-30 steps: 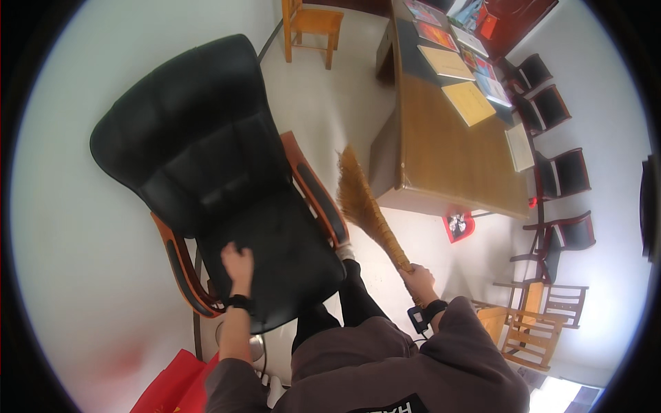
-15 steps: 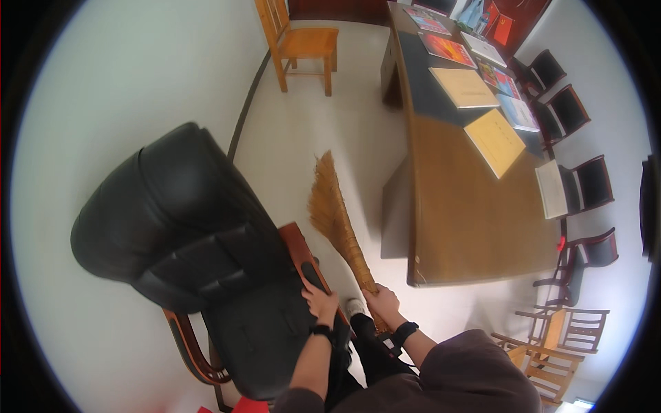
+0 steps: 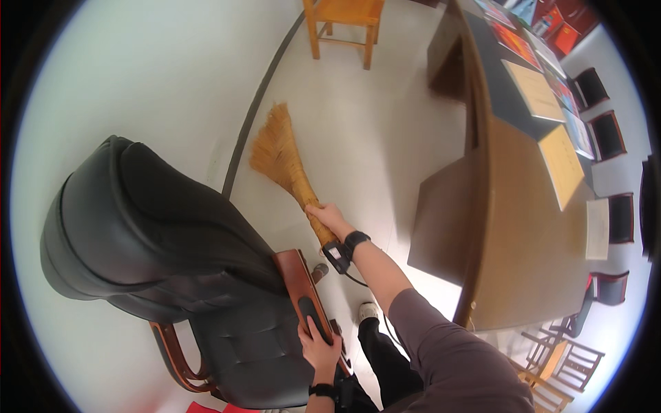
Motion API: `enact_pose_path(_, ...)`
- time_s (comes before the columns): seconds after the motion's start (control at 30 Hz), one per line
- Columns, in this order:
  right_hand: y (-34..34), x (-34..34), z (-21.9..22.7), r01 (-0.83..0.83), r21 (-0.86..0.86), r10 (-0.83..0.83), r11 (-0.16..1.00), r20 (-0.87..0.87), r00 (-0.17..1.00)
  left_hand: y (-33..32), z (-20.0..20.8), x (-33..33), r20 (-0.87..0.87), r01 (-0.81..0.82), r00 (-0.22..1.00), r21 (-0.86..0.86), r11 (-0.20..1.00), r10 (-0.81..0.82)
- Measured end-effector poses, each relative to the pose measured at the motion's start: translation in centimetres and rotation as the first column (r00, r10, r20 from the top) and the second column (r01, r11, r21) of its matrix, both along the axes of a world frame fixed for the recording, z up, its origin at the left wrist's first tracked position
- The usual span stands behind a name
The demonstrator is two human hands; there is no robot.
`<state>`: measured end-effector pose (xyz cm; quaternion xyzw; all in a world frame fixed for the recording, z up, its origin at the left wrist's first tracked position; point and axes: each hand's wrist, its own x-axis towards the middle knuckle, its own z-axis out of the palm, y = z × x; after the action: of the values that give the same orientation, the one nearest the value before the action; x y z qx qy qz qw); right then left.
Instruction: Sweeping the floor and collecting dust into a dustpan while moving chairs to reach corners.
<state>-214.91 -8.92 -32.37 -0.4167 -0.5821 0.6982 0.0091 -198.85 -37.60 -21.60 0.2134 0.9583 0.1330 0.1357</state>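
Note:
A short straw broom point(image 3: 290, 164) is in my right hand point(image 3: 329, 219), its fingers wrapped round the lower handle. Its bristles fan out over the floor, pointing toward the far wall edge; I cannot tell whether they touch it. On the left stands a black leather office chair point(image 3: 234, 347) with wooden arms. My left hand point(image 3: 320, 350) grips the chair's near right armrest point(image 3: 295, 275), fingers over its dark pad. Both wrists wear black bands, and a small dark box hangs below my right one.
A large wooden desk point(image 3: 530, 275) takes up the right side, with folders point(image 3: 559, 165) and magazines on it. A wooden chair point(image 3: 348, 14) stands ahead, near the dark skirting point(image 3: 258, 96). Several dark chairs point(image 3: 609, 136) line the far right wall; wooden chairs point(image 3: 571, 361) stand lower right.
My right arm has reached forward and left, carrying the broom farther out over the floor. My left hand stays on the armrest. The view has shifted, so the desk appears farther right.

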Motion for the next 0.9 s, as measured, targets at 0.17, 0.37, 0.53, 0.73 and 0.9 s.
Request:
enact_pose_path(0.17,0.8,-5.9,-4.2,-0.153,0.042,0.151,0.987,0.04,0.988,-3.9,0.1,1.0,0.021,0.058,0.998,-0.014,0.998,-0.058)
enact_pose_path(0.37,-2.3,-6.5,-6.5,-0.432,0.054,0.373,0.9,0.418,0.829,-7.4,-0.6,2.7,0.059,0.047,0.997,-0.036,0.998,-0.045)
enact_pose_path(0.53,-5.4,-0.9,-8.4,-0.4,0.075,0.321,0.913,0.472,0.821,-9.1,-0.3,3.2,0.045,0.078,0.996,-0.003,0.997,-0.078)
enact_pose_path(0.73,-11.1,14.1,-8.3,-0.301,0.068,0.213,0.951,0.562,0.799,-10.6,0.7,3.1,0.1,0.076,0.992,-0.001,0.997,-0.076)
enact_pose_path(0.9,-13.3,30.7,-3.8,-0.271,-0.003,0.187,0.963,0.732,0.655,-9.6,0.8,3.0,0.087,0.086,0.992,0.056,0.995,-0.091)
